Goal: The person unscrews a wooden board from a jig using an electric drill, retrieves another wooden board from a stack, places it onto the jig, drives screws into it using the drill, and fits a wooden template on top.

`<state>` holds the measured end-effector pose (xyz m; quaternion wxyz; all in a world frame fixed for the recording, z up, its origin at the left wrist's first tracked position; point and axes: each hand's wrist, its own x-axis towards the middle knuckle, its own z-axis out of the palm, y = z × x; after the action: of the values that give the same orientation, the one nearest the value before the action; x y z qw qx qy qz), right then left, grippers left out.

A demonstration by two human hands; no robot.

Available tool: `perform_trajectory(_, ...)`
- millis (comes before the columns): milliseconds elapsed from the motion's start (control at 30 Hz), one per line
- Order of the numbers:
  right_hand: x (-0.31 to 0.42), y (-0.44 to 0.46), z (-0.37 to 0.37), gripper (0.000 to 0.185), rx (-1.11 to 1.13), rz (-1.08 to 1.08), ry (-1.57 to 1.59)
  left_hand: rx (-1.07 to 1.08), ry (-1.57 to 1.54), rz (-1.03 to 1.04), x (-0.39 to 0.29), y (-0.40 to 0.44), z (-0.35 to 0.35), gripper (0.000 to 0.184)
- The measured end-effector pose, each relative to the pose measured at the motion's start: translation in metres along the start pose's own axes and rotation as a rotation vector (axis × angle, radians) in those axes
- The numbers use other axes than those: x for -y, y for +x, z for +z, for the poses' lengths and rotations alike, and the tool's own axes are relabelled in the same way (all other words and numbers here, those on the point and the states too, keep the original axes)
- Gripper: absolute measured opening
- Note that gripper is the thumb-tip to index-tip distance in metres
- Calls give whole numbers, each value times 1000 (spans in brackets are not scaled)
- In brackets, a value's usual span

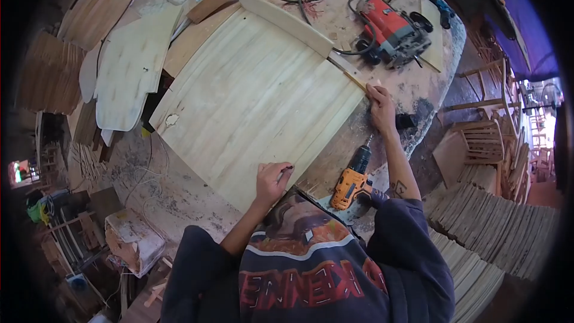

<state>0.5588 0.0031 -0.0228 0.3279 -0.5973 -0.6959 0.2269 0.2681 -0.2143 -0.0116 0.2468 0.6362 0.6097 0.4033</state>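
Observation:
A large pale plywood panel (pixel 239 90) lies flat on the workbench in front of me, with a knot-like mark near its left corner. My left hand (pixel 274 182) rests over the panel's near edge, its fingers pinched round something small and dark that I cannot make out. At the panel's right corner, my right hand (pixel 381 107) has thumb and fingers closed on the end of a thin strip (pixel 348 72) along the edge. A narrow board (pixel 284 21) runs across the panel's far side. Just below my right hand lies an orange cordless drill (pixel 351 185), its bit pointing away from me.
A red router (pixel 391 30) with a black cord stands on the dusty workbench (pixel 412 93) at the back right. Cut panels (pixel 131 72) lie at the left. Stacked wooden strips (pixel 496 224) and a wooden chair (pixel 483 142) are beyond the bench on the right.

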Motion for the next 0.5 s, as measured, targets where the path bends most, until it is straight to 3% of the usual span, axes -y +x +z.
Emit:
perform_trajectory(133, -2, 0, -10, 35, 69, -102, -82, 24, 50, 3, -3, 3, 4, 10)
perform_trajectory(167, 0, -9, -12, 49, 23, -194, -273, -4, -7, -17, 2, 0, 7, 9)
perform_trajectory(233, 37, -38, -35, 64, -85, -224, -73, -43, -59, -28, 3, -3, 4, 9)
perform_trajectory(367, 50, -154, -90, 78, 475, 61, -4, -74, -65, 3, -1, -5, 5, 11)
perform_trajectory(400, 55, -174, -88, 78, 492, 56, -7, -39, -30, 63, -1, 1, 7, 12)
perform_trajectory(467, 69, -219, -84, 85, 618, 232, -333, -80, 0, 59, -2, -4, 8, 11)
perform_trajectory(500, 74, -227, -76, 85, 538, 205, -413, -100, -2, 54, -1, -2, 9, 11)
